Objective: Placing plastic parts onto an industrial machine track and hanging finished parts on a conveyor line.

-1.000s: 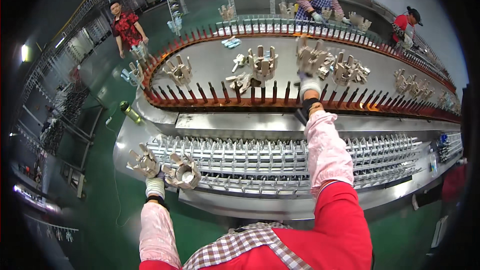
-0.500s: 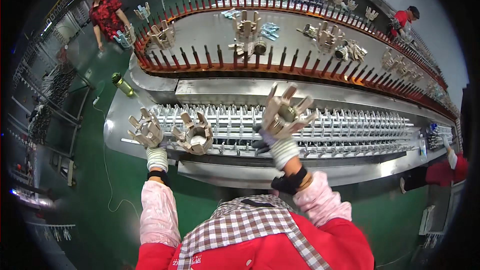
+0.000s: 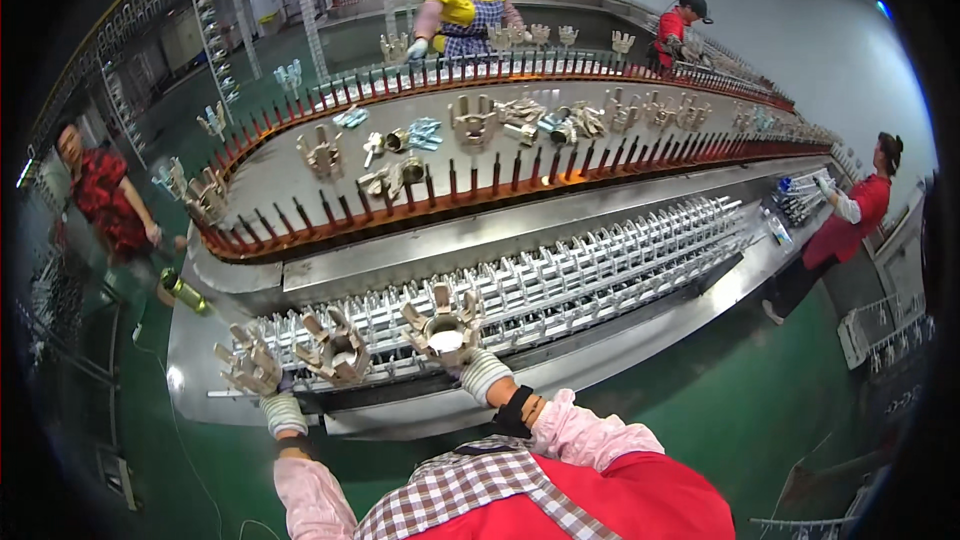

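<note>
Three crown-like metal fixtures with upright prongs around a round cup stand in a row at the near left of the rack. My gloved left hand [image 3: 282, 411] is closed at the base of the leftmost pronged fixture [image 3: 250, 365], its fingertips hidden behind it. To its right is the middle pronged fixture [image 3: 338, 352], with no hand on it. My gloved right hand [image 3: 484, 376] grips the right pronged fixture [image 3: 443, 328] from its near right side; the cup shows something white inside. Beneath them runs a long bed of silver metal racks [image 3: 560, 285].
Beyond the racks, a looped conveyor with dark red pins [image 3: 495, 172] circles a metal table [image 3: 270, 165] bearing loose fixtures and metal parts. A green bottle [image 3: 183, 292] stands at the left corner. Several co-workers [image 3: 468, 0] are around the line, one [image 3: 850, 210] handling parts at right.
My right hand has brought its pronged fixture down and left, beside the middle one. My left hand stays at the leftmost fixture. The view has swung, showing more of the right and far side.
</note>
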`<state>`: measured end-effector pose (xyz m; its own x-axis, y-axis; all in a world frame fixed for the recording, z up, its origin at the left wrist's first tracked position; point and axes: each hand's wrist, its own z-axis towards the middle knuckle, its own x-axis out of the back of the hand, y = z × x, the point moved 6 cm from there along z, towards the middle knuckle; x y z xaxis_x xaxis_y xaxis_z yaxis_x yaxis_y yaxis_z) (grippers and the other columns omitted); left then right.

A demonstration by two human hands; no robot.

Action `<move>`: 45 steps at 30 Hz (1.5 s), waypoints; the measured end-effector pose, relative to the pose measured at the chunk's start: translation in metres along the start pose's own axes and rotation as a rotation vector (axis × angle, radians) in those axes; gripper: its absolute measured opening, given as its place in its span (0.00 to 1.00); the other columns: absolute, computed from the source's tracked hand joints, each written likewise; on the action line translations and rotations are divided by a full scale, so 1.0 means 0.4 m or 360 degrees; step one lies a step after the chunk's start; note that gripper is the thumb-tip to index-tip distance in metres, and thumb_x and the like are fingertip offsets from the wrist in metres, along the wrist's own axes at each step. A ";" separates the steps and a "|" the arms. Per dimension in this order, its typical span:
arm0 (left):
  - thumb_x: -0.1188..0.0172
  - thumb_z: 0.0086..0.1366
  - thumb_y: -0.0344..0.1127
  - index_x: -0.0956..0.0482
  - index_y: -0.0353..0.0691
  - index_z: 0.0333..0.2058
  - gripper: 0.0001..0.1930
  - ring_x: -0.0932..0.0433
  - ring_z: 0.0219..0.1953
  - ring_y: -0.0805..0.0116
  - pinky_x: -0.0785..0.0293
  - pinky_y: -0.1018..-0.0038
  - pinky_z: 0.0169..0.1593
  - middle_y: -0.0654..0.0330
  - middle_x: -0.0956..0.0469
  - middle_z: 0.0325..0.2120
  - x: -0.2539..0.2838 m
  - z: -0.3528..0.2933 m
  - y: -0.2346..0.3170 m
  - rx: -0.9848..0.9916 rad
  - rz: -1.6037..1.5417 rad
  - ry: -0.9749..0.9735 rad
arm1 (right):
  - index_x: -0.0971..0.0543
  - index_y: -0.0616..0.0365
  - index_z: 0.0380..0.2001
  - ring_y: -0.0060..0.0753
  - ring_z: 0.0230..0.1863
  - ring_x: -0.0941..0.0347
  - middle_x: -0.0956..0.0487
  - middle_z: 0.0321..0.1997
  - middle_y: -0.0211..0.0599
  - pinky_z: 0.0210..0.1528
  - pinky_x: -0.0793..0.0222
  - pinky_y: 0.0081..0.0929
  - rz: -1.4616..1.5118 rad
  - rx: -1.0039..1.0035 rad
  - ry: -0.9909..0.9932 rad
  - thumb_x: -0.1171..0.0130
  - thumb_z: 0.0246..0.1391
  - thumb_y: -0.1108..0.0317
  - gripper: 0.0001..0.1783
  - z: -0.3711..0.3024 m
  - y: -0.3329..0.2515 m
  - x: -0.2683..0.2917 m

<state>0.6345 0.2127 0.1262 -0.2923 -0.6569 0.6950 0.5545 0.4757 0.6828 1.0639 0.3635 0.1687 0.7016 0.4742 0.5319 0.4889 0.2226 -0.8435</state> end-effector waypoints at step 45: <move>0.53 0.61 0.45 0.22 0.38 0.35 0.17 0.23 0.38 0.52 0.28 0.62 0.39 0.50 0.21 0.36 -0.022 -0.054 0.041 0.0222 0.1297 -0.0123 | 0.24 0.58 0.41 0.35 0.35 0.24 0.21 0.36 0.39 0.39 0.31 0.31 -0.0793 0.0167 -0.0111 0.48 0.51 0.59 0.18 0.085 0.093 0.631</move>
<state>0.6631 0.2135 0.1265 0.1039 -0.0354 0.9940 0.5150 0.8568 -0.0234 1.2414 0.5203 0.2690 0.3584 0.3436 0.8680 0.6982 0.5186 -0.4935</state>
